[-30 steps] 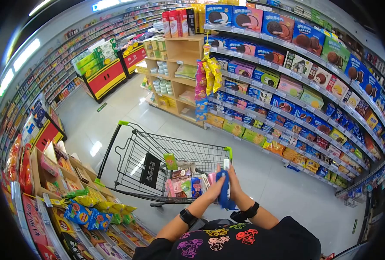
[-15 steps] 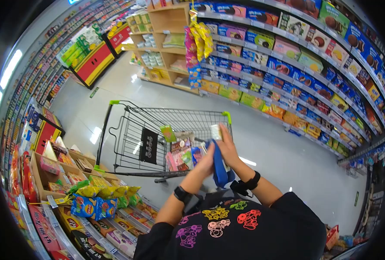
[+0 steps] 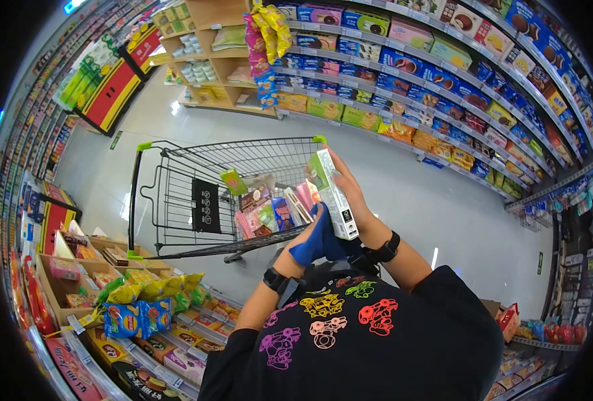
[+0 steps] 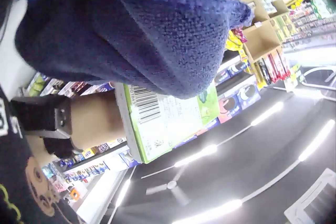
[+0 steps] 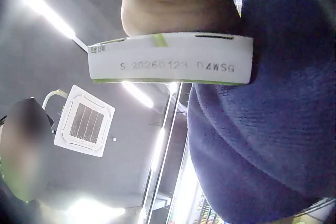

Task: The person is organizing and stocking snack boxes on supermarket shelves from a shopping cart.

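- Cloth (image 3: 313, 247), one, blue, wraps the left hand (image 3: 312, 232); we cannot tell its fingers' state.
- Box (image 3: 336, 200), one, white-green: the right hand's (image 3: 351, 194) fingers grip it beside the cloth, long axis slanting forward-left, barcode end towards us.
- Cart (image 3: 226, 150), one, beyond, holding several packs (image 3: 282, 214).

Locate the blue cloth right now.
In the head view, the blue cloth is at the person's left hand, beside the lower end of the green-and-white box in the right hand.
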A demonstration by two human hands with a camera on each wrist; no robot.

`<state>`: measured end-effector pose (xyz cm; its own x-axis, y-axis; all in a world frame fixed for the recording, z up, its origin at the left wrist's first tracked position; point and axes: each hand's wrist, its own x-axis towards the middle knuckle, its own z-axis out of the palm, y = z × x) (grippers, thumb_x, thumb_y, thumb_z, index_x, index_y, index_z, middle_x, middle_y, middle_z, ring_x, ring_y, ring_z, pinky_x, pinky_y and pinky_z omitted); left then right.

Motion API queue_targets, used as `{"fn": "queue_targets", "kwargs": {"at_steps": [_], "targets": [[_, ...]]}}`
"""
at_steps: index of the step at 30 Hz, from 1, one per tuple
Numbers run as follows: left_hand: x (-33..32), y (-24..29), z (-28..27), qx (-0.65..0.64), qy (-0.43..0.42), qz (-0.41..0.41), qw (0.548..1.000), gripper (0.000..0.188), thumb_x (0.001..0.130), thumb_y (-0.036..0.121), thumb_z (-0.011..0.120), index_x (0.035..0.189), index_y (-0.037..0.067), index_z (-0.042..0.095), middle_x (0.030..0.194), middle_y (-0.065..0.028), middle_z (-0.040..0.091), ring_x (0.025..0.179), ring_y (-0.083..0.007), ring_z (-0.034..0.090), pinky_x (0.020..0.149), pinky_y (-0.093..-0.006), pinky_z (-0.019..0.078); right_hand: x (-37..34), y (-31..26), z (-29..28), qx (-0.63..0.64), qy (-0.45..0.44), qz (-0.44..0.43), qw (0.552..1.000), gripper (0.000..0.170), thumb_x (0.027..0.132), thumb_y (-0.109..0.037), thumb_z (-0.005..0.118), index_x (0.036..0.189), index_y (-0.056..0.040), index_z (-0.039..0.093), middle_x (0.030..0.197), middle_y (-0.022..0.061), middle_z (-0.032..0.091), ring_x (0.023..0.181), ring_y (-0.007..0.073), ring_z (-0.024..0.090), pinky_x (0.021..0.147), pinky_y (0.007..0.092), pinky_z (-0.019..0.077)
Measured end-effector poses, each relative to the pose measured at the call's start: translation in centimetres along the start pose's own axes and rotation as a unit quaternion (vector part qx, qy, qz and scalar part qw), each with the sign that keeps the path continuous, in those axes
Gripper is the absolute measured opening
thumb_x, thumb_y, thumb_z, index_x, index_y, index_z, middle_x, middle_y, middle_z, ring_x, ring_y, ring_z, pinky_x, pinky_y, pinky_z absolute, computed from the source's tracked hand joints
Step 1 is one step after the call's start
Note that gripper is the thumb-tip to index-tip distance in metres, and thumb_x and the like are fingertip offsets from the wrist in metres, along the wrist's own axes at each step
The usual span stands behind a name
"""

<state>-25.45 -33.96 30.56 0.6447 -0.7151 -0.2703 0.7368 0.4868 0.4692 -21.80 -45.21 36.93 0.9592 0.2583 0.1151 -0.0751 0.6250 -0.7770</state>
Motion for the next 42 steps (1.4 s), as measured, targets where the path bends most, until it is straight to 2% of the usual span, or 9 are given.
{"fn": "queue_targets", "kwargs": {"at_steps": [4,8,9,19,21,27,31,37,42], "targets": [[1.1,1.6,-1.3,0.039,-0.010,0.078,0.996,0.050,0.095,0.038,0.030,0.135,0.007,0.025,0.128,-0.0105,0.042,0.115,-0.0195,0.044,0.097,-0.0302,0.0358,-1.0,1.0,-0.3,0.031,-0.016,-0.033,0.999,0.063,0.084,-0.020,0.043,0.141,-0.0094,0.017,0.123,0.0158,0.045,0.110,0.0207,0.046,0.093,0.0295,0.0357],[0.8,2.7,-1.7,0.012,0.038,0.152,0.988,0.058,0.093,0.048,0.031,0.137,0.011,0.027,0.127,-0.0063,0.045,0.115,-0.0196,0.044,0.096,-0.0309,0.0367,-2.2,2.2,-0.1,-0.460,-0.061,-0.159,0.871,0.064,0.080,-0.014,0.047,0.138,-0.0025,0.021,0.138,0.0193,0.030,0.130,0.0290,0.026,0.105,0.0346,0.0174],[1.2,2.7,-1.7,0.014,0.035,0.165,0.986,0.058,0.091,0.051,0.031,0.135,0.013,0.029,0.123,-0.0059,0.048,0.109,-0.0196,0.050,0.089,-0.0312,0.0426,-2.2,2.2,0.3,-0.453,-0.062,-0.160,0.875,0.062,0.080,-0.014,0.047,0.136,-0.0021,0.025,0.139,0.0208,0.026,0.133,0.0307,0.019,0.107,0.0363,0.0141],[-1.7,1.5,-5.1,-0.010,0.072,0.006,0.997,0.052,0.087,0.043,0.049,0.125,0.008,0.041,0.111,-0.0061,0.056,0.092,-0.0156,0.059,0.077,-0.0278,0.0497,1.8,7.7,-3.3,-0.599,0.168,-0.075,0.779,0.064,0.075,-0.016,0.060,0.131,0.0012,0.032,0.130,0.0248,0.036,0.124,0.0347,0.034,0.101,0.0369,0.0280],[-2.6,2.7,-6.9,0.003,0.090,-0.063,0.994,0.046,0.084,0.025,0.058,0.120,0.002,0.045,0.110,-0.0113,0.057,0.094,-0.0181,0.059,0.080,-0.0286,0.0492,2.6,10.3,-4.2,-0.600,0.150,-0.053,0.784,0.066,0.075,-0.019,0.062,0.130,0.0012,0.032,0.129,0.0254,0.036,0.123,0.0348,0.035,0.101,0.0370,0.0289],[-5.0,5.5,-13.9,0.007,0.191,0.026,0.981,0.040,0.080,0.012,0.060,0.116,0.000,0.048,0.105,-0.0102,0.060,0.091,-0.0190,0.060,0.081,-0.0311,0.0495,5.4,16.3,-4.2,-0.354,0.201,0.156,0.900,0.073,0.072,-0.018,0.068,0.130,-0.0018,0.029,0.120,0.0246,0.047,0.102,0.0292,0.055,0.084,0.0350,0.0448],[-5.0,6.3,-20.8,-0.001,0.287,0.069,0.955,0.036,0.080,0.010,0.059,0.114,0.000,0.051,0.104,-0.0091,0.060,0.087,-0.0170,0.061,0.075,-0.0286,0.0491,8.3,22.0,-4.9,-0.541,0.025,0.128,0.831,0.067,0.071,-0.016,0.067,0.129,-0.0080,0.035,0.118,0.0213,0.050,0.098,0.0301,0.057,0.082,0.0346,0.0449],[-2.7,7.4,-28.8,0.109,0.318,0.048,0.941,0.025,0.082,0.015,0.054,0.102,0.001,0.059,0.090,-0.0038,0.062,0.072,-0.0123,0.057,0.065,-0.0258,0.0466,10.8,32.9,-8.8,-0.325,0.173,0.372,0.852,0.052,0.079,-0.005,0.058,0.126,0.0001,0.037,0.114,0.0161,0.052,0.096,0.0222,0.056,0.078,0.0311,0.0464],[-1.7,7.6,-34.9,0.056,0.262,-0.201,0.942,0.020,0.077,0.016,0.057,0.091,0.002,0.060,0.077,-0.0051,0.061,0.063,-0.0138,0.056,0.058,-0.0255,0.0458,9.9,36.5,-11.4,-0.401,0.217,0.392,0.799,0.048,0.077,-0.005,0.058,0.121,-0.0004,0.042,0.109,0.0153,0.056,0.096,0.0238,0.057,0.081,0.0321,0.0451]]}}
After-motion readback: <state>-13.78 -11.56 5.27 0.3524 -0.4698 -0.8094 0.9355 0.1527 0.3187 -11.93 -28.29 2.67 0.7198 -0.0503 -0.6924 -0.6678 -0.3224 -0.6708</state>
